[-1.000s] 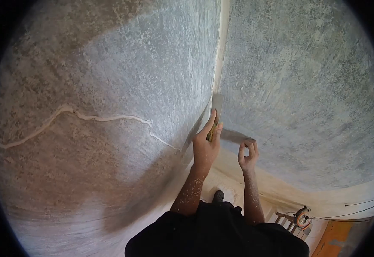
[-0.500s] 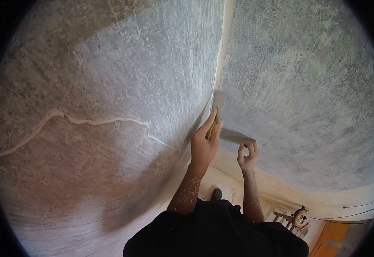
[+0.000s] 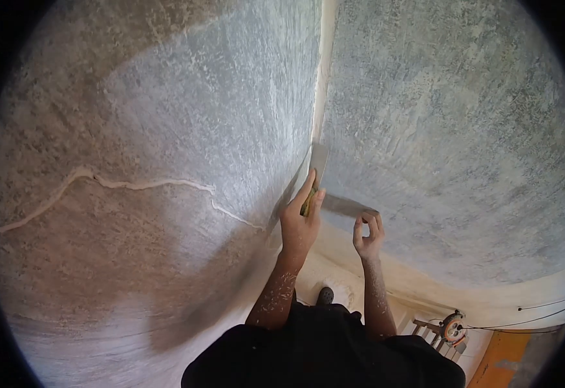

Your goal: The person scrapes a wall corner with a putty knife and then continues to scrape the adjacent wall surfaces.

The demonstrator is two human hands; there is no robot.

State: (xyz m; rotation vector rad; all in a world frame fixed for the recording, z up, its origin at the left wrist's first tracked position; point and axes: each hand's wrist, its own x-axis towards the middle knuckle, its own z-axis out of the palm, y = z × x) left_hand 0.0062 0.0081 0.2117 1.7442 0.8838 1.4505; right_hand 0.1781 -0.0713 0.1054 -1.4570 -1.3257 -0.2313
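Observation:
In the corner where two grey walls meet, my left hand [image 3: 300, 223] grips a putty knife [image 3: 319, 158] by its yellowish handle, with the flat blade against the right wall beside the corner strip [image 3: 323, 71]. To the right, my right hand [image 3: 368, 234] is closed in a pinch near the wall, at the end of a dark band that looks like a shadow or a blade. What its fingers hold is too small to make out. White specks cover both forearms.
A pale filled crack [image 3: 134, 185] runs across the left wall [image 3: 101, 258]. Below are a dark shoe [image 3: 325, 296] on the floor, a wooden ladder or stool [image 3: 427, 327], an orange round device [image 3: 454, 328], cables and an orange panel [image 3: 499, 355] at the lower right.
The corner and both hands appear slightly further left in the view. My left hand keeps its grip on the putty knife, and my right hand stays pinched.

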